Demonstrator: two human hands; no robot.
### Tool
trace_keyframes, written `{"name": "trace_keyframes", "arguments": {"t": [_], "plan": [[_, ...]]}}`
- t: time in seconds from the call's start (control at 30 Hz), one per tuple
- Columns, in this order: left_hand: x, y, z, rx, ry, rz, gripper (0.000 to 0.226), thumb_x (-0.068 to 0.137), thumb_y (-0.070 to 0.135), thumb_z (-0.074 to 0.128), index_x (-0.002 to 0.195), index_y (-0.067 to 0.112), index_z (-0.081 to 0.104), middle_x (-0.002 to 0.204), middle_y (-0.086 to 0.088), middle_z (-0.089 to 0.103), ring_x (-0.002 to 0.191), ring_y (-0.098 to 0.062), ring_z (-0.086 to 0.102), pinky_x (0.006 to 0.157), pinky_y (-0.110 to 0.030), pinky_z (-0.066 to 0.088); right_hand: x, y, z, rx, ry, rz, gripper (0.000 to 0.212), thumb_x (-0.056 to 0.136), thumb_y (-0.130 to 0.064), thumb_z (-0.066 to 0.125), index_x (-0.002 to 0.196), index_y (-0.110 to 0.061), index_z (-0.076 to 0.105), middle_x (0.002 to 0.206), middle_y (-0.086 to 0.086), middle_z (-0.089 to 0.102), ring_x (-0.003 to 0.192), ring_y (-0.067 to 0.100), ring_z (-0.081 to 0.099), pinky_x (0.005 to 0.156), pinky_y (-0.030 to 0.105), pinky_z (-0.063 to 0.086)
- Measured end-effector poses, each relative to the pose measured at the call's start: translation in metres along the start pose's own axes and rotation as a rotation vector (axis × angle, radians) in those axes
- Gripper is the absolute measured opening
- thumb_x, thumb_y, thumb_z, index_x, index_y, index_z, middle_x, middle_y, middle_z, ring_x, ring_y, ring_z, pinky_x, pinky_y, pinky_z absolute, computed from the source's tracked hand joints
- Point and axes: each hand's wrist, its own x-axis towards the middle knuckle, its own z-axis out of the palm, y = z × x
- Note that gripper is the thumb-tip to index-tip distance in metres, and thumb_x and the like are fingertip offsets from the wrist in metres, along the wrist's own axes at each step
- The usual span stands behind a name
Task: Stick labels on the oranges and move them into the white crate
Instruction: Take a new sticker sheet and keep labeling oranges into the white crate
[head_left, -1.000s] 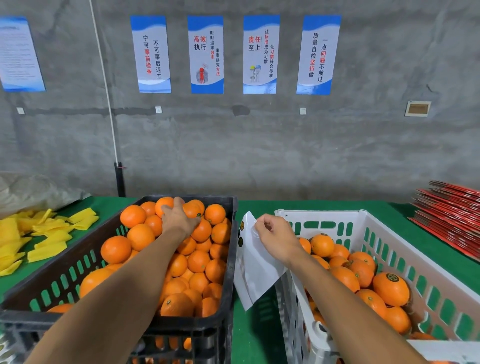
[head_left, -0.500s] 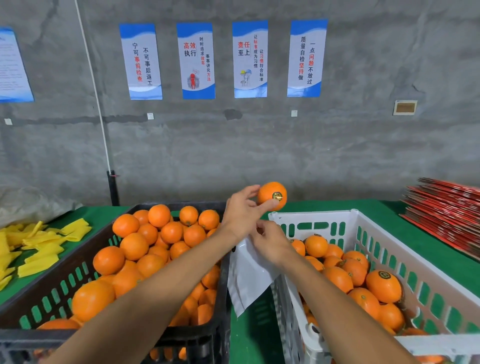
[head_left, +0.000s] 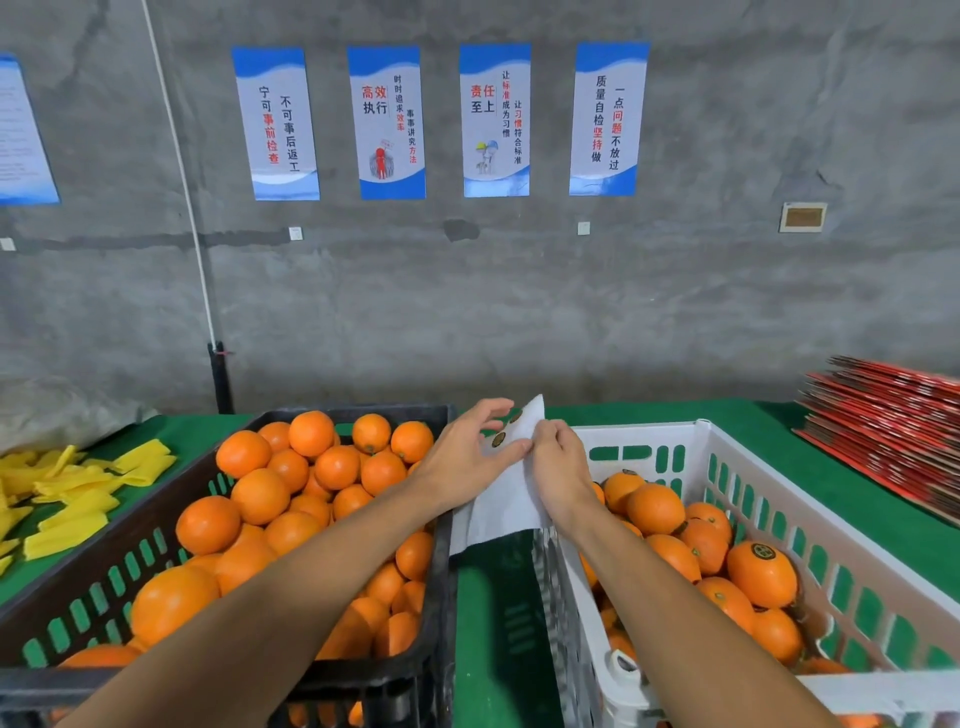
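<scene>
I had the green cloth-covered counter (head_left: 493, 623) under me, with the black slotted plastic crate (head_left: 439, 571) of unlabelled oranges (head_left: 260, 496) on my left and the white slotted plastic crate (head_left: 727, 467) on my right, already partly filled; one orange there (head_left: 761, 571) showed a round dark label on top. Between the two crates, raised above the gap, was the white sheet of label backing paper (head_left: 498, 499), with a few small dark round labels (head_left: 498, 439) near its top edge.

My right hand (head_left: 558, 465) pinched the sheet near its upper part, fingers curled onto the paper. My left hand (head_left: 462, 454) was against the sheet's left side, thumb on the paper beside the labels and fingers arched above them; I could not tell whether it already had a label pinched.

I judged the sheet to be light and limp, so it needed holding close to the labels to stay taut. A label would be thin and tacky, best lifted by its edge. The oranges looked firm and round, easy to cup with one hand. Neither hand held an orange; the nearest lay just below my left wrist.
</scene>
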Motion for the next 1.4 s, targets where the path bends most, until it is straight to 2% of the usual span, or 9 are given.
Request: {"name": "trace_keyframes", "arguments": {"t": [0.17,0.3,0.47,0.63,0.97,1.1,1.2,1.3,1.4], "plan": [[0.0,0.003,-0.003,-0.111,0.019,0.048,0.035,0.092,0.041,0.073,0.125,0.031,0.069,0.121,0.016,0.069,0.116,-0.006,0.063,0.1,-0.039,0.054,0.0,-0.002,-0.003,0.09,0.027,0.01,0.025,0.109,-0.027,0.035,0.093,-0.018,0.053,0.088,0.002,0.055,0.08,0.013,0.055,0.063,0.024,0.04],[0.0,0.005,-0.004,-0.125,0.035,0.062,0.027,0.091,0.034,0.076,0.118,0.028,0.075,0.11,0.015,0.074,0.106,-0.007,0.068,0.092,-0.037,0.056,-0.002,-0.003,-0.002,0.166,0.017,-0.076,0.031,0.106,-0.037,0.052,0.098,-0.009,0.062,0.088,0.003,0.062,0.084,0.013,0.059,0.076,0.028,0.049],[-0.002,0.006,-0.006,-0.264,0.083,0.016,0.025,0.093,0.022,0.075,0.118,0.017,0.075,0.108,0.004,0.077,0.103,-0.01,0.071,0.094,-0.033,0.057,0.001,0.001,-0.004,0.105,0.015,-0.119,0.022,0.103,-0.021,0.057,0.087,-0.008,0.065,0.068,-0.007,0.056,0.066,0.006,0.051,0.064,0.023,0.043],[-0.003,0.006,-0.009,-0.327,0.104,0.056,0.02,0.092,0.012,0.074,0.112,0.013,0.079,0.104,0.002,0.079,0.098,-0.014,0.074,0.088,-0.033,0.06,-0.001,-0.001,-0.004,0.066,-0.049,-0.129,0.021,0.102,-0.018,0.054,0.091,-0.01,0.069,0.071,-0.006,0.06,0.061,-0.004,0.053,0.056,0.014,0.044],[0.002,-0.004,-0.012,-0.294,0.121,0.003,0.013,0.096,0.008,0.07,0.102,0.003,0.08,0.09,0.001,0.078,0.079,0.003,0.069,0.071,-0.011,0.049,-0.002,-0.001,-0.002,-0.044,-0.076,-0.097,0.024,0.104,-0.023,0.05,0.085,-0.013,0.059,0.072,-0.001,0.054,0.067,0.011,0.05,0.061,0.024,0.04],[0.008,-0.008,-0.019,-0.357,0.183,-0.087,0.01,0.096,0.007,0.068,0.093,0.005,0.077,0.075,-0.001,0.076,0.069,-0.004,0.069,0.066,-0.015,0.049,-0.001,0.002,-0.001,-0.062,-0.059,-0.101,0.026,0.104,-0.021,0.049,0.079,-0.014,0.051,0.067,-0.002,0.044,0.062,0.011,0.041,0.057,0.024,0.036],[0.007,-0.025,-0.038,-0.132,0.273,-0.103,0.012,0.095,0.018,0.069,0.086,0.016,0.076,0.075,0.003,0.074,0.072,-0.008,0.067,0.068,-0.026,0.052,0.0,0.005,0.0,-0.11,-0.057,-0.074,0.024,0.104,-0.022,0.049,0.082,-0.012,0.051,0.071,0.0,0.045,0.064,0.012,0.042,0.059,0.025,0.039],[-0.006,-0.044,-0.059,0.284,0.121,-0.027,0.011,0.092,0.023,0.067,0.083,0.02,0.072,0.082,0.007,0.072,0.078,-0.012,0.066,0.07,-0.028,0.053,-0.001,0.005,0.001,-0.14,-0.07,-0.056,0.025,0.104,-0.023,0.048,0.082,-0.012,0.049,0.073,0.001,0.045,0.066,0.014,0.043,0.061,0.026,0.04],[-0.018,-0.06,-0.07,0.394,-0.009,-0.099,0.009,0.09,0.016,0.066,0.082,0.018,0.069,0.084,0.001,0.071,0.079,-0.018,0.065,0.07,-0.035,0.053,-0.002,0.006,0.002,-0.147,-0.074,-0.052,0.026,0.104,-0.023,0.048,0.081,-0.014,0.049,0.072,0.001,0.045,0.066,0.014,0.043,0.061,0.026,0.04]]}}
